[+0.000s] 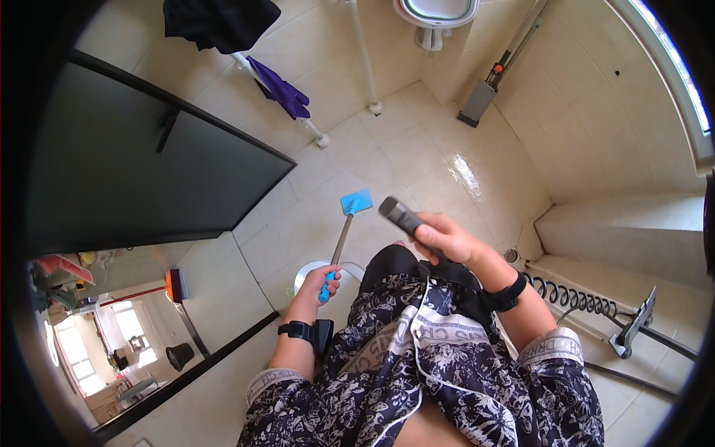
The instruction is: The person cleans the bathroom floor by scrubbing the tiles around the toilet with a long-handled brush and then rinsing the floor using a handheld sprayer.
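Observation:
My left hand (322, 283) is closed around the blue grip of a long-handled floor scrubber (343, 237). The scrubber's flat blue head (357, 201) rests on the tiled floor, ahead of my legs. In my right hand (449, 240) is a dark grey handheld shower head (401, 214), raised over the floor and angled forward to the left. My fingers wrap its handle, and its lower end is hidden by my hand. Whether water is coming out, I cannot tell. Below the scrubber's shaft, a white rounded rim (307, 273) shows partly behind my left hand and leg.
A dark-panelled door (149, 149) stands at the left, beside a doorway. White pipes (365, 59) run down the far wall, with a purple cloth (284, 91) hung there. A flat mop (477, 103) leans in the far corner. A black coiled hose (570, 294) lies to the right. Wet tiles (465, 177) shine.

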A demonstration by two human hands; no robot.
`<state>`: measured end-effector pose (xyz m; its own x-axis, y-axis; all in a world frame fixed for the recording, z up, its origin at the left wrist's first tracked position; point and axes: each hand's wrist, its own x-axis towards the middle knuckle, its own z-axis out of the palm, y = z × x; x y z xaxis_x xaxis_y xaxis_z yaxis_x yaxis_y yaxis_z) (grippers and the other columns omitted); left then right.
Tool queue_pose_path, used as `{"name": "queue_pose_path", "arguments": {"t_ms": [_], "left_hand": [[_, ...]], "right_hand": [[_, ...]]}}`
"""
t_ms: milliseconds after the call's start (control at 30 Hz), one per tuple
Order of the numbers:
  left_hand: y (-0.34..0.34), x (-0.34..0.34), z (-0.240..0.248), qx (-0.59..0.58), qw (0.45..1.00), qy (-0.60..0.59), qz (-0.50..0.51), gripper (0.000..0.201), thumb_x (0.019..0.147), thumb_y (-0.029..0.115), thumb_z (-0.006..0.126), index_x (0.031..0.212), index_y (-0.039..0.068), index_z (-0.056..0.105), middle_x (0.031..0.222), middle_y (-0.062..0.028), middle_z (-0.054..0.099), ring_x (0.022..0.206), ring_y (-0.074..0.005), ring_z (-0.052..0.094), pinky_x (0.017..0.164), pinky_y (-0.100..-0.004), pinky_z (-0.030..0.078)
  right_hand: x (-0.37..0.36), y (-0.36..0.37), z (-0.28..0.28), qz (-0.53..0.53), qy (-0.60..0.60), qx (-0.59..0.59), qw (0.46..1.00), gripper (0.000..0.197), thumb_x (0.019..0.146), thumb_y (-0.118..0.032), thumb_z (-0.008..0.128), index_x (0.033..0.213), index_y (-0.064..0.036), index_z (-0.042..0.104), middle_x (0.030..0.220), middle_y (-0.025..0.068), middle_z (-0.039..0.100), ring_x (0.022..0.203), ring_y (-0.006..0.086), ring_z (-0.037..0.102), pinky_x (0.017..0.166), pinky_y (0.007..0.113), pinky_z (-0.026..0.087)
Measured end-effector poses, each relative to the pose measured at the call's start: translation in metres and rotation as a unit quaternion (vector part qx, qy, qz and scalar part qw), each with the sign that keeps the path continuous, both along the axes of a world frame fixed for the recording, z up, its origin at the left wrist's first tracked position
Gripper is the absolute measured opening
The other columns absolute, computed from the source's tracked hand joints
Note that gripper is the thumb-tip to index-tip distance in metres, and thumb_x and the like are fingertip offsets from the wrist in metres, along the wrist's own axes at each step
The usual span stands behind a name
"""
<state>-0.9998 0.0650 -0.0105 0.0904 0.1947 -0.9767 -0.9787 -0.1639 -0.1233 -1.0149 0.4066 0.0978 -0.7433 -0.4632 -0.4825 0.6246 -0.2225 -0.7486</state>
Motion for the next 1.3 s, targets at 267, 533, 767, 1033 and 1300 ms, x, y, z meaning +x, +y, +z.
{"name": "queue_pose_path", "arguments": {"t_ms": [267, 533, 767, 1033, 1300], "left_hand": [[-0.017, 0.009, -0.003, 0.006, 1.0, 0.013, 0.02, 0.013, 0.083, 0.015, 0.053, 0.087, 0.003, 0.049, 0.068, -0.0027, 0.049, 0.043, -0.0067, 0.038, 0.033, -0.0173, 0.03], [-0.039, 0.023, 0.003, -0.022, 0.999, 0.04, 0.008, 0.012, 0.082, 0.013, 0.054, 0.085, 0.003, 0.05, 0.069, -0.002, 0.049, 0.043, -0.0053, 0.039, 0.032, -0.0164, 0.029], [-0.048, 0.033, 0.001, 0.003, 0.999, 0.052, -0.015, 0.016, 0.08, 0.015, 0.055, 0.07, 0.004, 0.048, 0.058, -0.0017, 0.046, 0.041, -0.0078, 0.041, 0.034, -0.0197, 0.032], [-0.044, 0.037, -0.003, 0.001, 0.999, 0.031, -0.012, 0.018, 0.081, 0.015, 0.058, 0.07, 0.005, 0.047, 0.058, -0.0006, 0.046, 0.04, -0.006, 0.039, 0.032, -0.0174, 0.031], [-0.039, 0.036, -0.005, -0.017, 0.999, 0.042, -0.018, 0.017, 0.08, 0.015, 0.058, 0.071, 0.005, 0.048, 0.058, -0.0009, 0.046, 0.039, -0.0074, 0.039, 0.032, -0.0187, 0.03]], "right_hand": [[0.001, -0.026, 0.005, 0.104, -0.028, -0.01, 0.994, 0.047, 0.085, -0.048, 0.05, 0.086, -0.0015, 0.05, 0.059, 0.002, 0.049, 0.045, 0.0089, 0.047, 0.042, 0.021, 0.037], [0.013, -0.042, 0.003, 0.017, -0.081, -0.071, 0.994, 0.056, 0.084, -0.055, 0.045, 0.082, -0.0001, 0.05, 0.056, 0.0057, 0.05, 0.039, 0.0114, 0.046, 0.038, 0.022, 0.038], [0.012, -0.072, 0.028, 0.09, -0.075, -0.078, 0.99, 0.066, 0.078, -0.063, 0.048, 0.079, 0.0033, 0.05, 0.056, 0.0075, 0.051, 0.039, 0.0111, 0.047, 0.036, 0.021, 0.037], [0.008, -0.061, 0.031, 0.052, -0.048, -0.082, 0.994, 0.057, 0.083, -0.055, 0.048, 0.089, 0.0008, 0.052, 0.058, 0.0038, 0.049, 0.041, 0.0092, 0.046, 0.04, 0.02, 0.037], [0.009, -0.055, 0.032, 0.029, -0.044, -0.013, 0.999, 0.054, 0.083, -0.055, 0.048, 0.088, -0.0004, 0.05, 0.059, 0.0041, 0.051, 0.041, 0.0084, 0.045, 0.041, 0.02, 0.037]]}}
